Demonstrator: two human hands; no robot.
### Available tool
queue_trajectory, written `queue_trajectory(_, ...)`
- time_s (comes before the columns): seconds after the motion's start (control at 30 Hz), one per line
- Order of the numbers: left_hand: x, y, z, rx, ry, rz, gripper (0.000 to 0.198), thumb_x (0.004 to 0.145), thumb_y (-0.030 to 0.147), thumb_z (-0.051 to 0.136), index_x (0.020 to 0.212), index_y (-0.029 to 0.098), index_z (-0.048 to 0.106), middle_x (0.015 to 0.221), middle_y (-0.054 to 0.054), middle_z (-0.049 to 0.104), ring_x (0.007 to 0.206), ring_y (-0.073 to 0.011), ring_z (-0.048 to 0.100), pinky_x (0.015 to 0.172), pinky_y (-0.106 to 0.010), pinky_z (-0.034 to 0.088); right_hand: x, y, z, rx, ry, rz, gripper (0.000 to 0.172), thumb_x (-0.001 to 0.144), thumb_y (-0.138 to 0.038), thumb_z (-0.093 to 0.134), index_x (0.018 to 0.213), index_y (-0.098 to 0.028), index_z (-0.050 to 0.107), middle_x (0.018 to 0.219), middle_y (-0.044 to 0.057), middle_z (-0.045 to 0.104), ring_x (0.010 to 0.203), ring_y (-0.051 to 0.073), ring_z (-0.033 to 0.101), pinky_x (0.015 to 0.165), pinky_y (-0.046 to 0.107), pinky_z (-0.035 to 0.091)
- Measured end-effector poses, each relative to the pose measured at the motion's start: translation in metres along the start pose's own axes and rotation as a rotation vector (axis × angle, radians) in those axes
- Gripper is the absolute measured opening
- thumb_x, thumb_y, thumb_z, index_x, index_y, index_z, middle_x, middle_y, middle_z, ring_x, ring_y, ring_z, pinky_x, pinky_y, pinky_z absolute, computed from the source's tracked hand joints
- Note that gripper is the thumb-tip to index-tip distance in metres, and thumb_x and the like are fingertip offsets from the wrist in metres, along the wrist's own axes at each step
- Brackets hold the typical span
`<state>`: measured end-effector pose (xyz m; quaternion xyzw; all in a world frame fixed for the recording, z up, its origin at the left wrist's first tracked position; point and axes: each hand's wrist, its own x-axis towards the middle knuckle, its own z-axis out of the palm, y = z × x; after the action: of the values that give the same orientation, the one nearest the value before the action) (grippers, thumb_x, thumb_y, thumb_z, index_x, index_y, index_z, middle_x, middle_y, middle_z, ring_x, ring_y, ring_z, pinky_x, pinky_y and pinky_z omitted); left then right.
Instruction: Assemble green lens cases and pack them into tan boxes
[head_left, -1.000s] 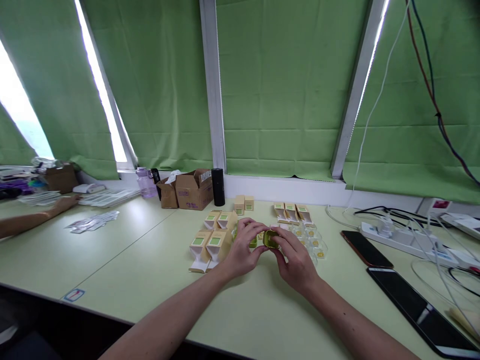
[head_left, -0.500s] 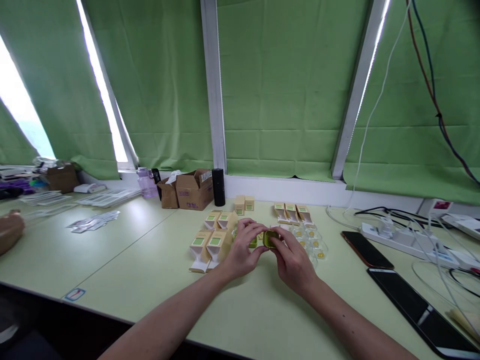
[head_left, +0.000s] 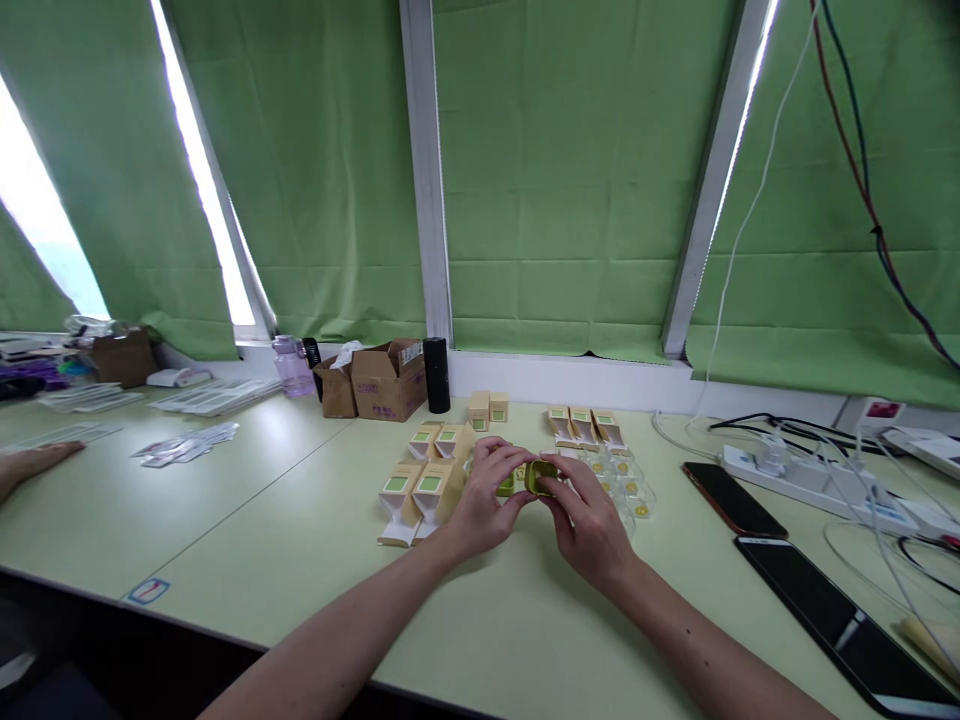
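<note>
Between my two hands is a small green square container (head_left: pixel 535 480), its hollow side facing me. My left hand (head_left: pixel 487 500) pinches it from the left, thumb below and fingers above. From the right, my right hand (head_left: pixel 589 515) grips it with thumb and fingertips. Another green piece (head_left: pixel 507 485) shows just behind my left fingers, partly hidden. Left of my hands stand several small kraft boxes (head_left: pixel 431 485) with green labels and front flaps folded open. To the right lies a clear plastic tray (head_left: pixel 634 485) of round cups with yellow bits in them, partly covered by my right hand.
More kraft boxes (head_left: pixel 585 428) and two closed ones (head_left: pixel 487 410) stand farther back. Cardboard cartons (head_left: pixel 388 385) and a black cylinder (head_left: pixel 436 375) line the wall. A phone (head_left: pixel 733 498), a tablet (head_left: pixel 840 620) and a power strip (head_left: pixel 817 485) lie right. Another person's hand (head_left: pixel 37 462) rests far left.
The other person's hand at the far left has stretched out flat and reaches farther over the table. My hands and the green container stay nearly still, the container turned very slightly.
</note>
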<state>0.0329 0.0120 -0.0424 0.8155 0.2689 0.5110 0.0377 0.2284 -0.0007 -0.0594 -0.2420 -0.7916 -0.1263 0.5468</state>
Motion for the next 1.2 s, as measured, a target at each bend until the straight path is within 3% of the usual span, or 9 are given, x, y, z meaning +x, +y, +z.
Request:
queue_trajectory(0.37, -0.001, 0.000, 0.001, 0.007, 0.021, 0.013, 0.041, 0.088, 0.016, 0.073, 0.128, 0.023, 0.065, 0.118, -0.011, 0.070, 0.118, -0.0300, 0.050, 0.103, -0.052, 0.048, 0.005, -0.002, 0.000, -0.014, 0.011, -0.044, 0.036, 0.095, 0.000, 0.053, 0.121, -0.020, 0.066, 0.129, 0.018, 0.062, 0.123, 0.031, 0.061, 0.093, 0.050, 0.061)
queue_trajectory(0.87, -0.002, -0.002, 0.001, 0.013, 0.010, 0.006, 0.041, 0.091, 0.020, 0.072, 0.130, 0.023, 0.065, 0.119, -0.011, 0.069, 0.119, -0.0295, 0.049, 0.105, -0.052, 0.048, 0.001, -0.003, -0.001, 0.004, -0.027, 0.029, 0.044, 0.099, -0.007, 0.050, 0.140, -0.024, 0.056, 0.135, 0.018, 0.060, 0.128, 0.032, 0.060, 0.100, 0.054, 0.060)
queue_trajectory(1.03, -0.001, -0.002, 0.002, -0.074, 0.023, -0.099, 0.043, 0.092, 0.025, 0.072, 0.133, 0.023, 0.062, 0.119, -0.012, 0.065, 0.120, -0.0285, 0.054, 0.103, -0.050, 0.053, -0.006, -0.001, -0.001, 0.037, -0.022, 0.117, 0.054, 0.099, -0.011, 0.053, 0.151, -0.022, 0.042, 0.147, 0.019, 0.051, 0.141, 0.033, 0.051, 0.109, 0.056, 0.055)
queue_trajectory(1.2, -0.001, -0.003, 0.004, -0.220, 0.045, -0.264, 0.028, 0.094, 0.034, 0.070, 0.120, 0.021, 0.068, 0.114, -0.010, 0.058, 0.103, -0.0205, 0.066, 0.092, -0.040, 0.061, -0.009, 0.000, 0.000, 0.067, -0.020, 0.141, 0.056, 0.098, -0.012, 0.053, 0.152, -0.022, 0.039, 0.149, 0.020, 0.050, 0.144, 0.034, 0.047, 0.109, 0.058, 0.054)
